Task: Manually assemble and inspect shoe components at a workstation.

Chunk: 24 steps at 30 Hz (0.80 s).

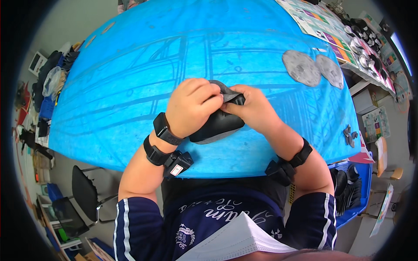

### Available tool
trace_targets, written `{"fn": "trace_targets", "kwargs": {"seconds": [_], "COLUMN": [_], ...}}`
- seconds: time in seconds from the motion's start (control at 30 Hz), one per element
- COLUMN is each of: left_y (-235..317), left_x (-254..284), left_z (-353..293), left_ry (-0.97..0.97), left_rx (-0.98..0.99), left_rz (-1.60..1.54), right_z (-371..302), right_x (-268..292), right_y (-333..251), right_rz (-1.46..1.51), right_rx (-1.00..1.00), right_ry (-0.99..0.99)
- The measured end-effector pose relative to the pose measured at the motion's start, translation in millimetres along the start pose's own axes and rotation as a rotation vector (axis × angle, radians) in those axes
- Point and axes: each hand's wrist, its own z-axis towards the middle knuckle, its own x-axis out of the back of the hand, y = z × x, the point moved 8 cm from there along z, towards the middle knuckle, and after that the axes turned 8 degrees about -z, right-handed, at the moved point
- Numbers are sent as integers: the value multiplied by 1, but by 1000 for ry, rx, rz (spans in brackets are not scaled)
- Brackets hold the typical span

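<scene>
Over the blue-covered table (130,87), a soft piece of glossy black material with a grey lining (220,126) is between my hands; it looks like a shoe upper, but its full shape is hidden. My left hand (191,106) is closed on its upper left edge, fingers curled and pinching near the middle. From the other side, my right hand (254,106) grips a folded edge between thumb and fingers. The fingertips of both hands nearly meet at the grey fold, and the lower black part bulges out beneath them.
Two grey rounded flat pieces (301,68) lie at the far right of the table. Small dark grey scraps (349,135) are near its right edge. A blue bin (368,182) of black pieces stands right of me, a black chair (85,191) to the left.
</scene>
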Motion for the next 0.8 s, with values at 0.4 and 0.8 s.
{"fn": "trace_targets", "kwargs": {"seconds": [0.4, 0.8], "left_y": [14, 22], "left_x": [-4, 5], "left_z": [-8, -1], "left_ry": [-3, 58], "left_rx": [-206, -143], "left_rz": [129, 129], "right_z": [0, 0], "right_x": [-3, 12], "right_y": [6, -7], "right_rz": [33, -351], "right_rx": [-27, 40], "right_ry": [-59, 21]}}
